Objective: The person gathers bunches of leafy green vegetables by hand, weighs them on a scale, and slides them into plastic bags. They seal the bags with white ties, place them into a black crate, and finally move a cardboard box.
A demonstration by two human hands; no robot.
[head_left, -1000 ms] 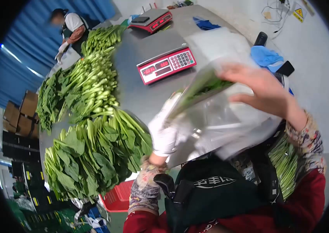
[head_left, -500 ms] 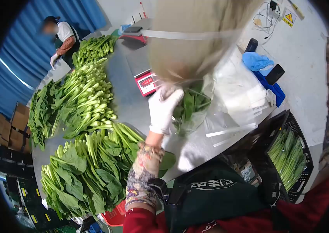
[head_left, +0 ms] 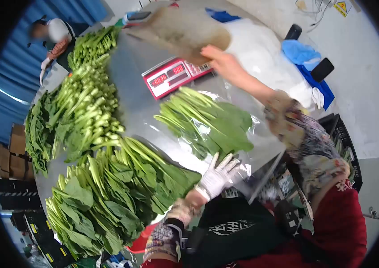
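Observation:
A clear plastic bag [head_left: 261,149] lies flat on the metal table with leafy greens [head_left: 209,120] inside, stalks to the upper left. My left hand [head_left: 218,176], in a white glove, rests with fingers spread at the near edge of the bag. Above the red and white scale [head_left: 176,78], my bare right hand [head_left: 225,62] grips the edge of a beige curved sheet [head_left: 185,33], blurred by motion. Unbagged greens [head_left: 122,192] are heaped left of my left hand.
More stalks [head_left: 91,105] are piled along the table's left side. White plastic bags [head_left: 256,49] lie to the right, near a phone [head_left: 322,69], blue cloth [head_left: 301,56] and black bottle [head_left: 293,32]. A co-worker [head_left: 57,40] stands at the far left. A black crate [head_left: 355,163] is at right.
The beige sheet has swung away from the bag, up and left over the scale. My left hand has left the bag's mouth and come down to its near edge. The bagged greens now lie flat.

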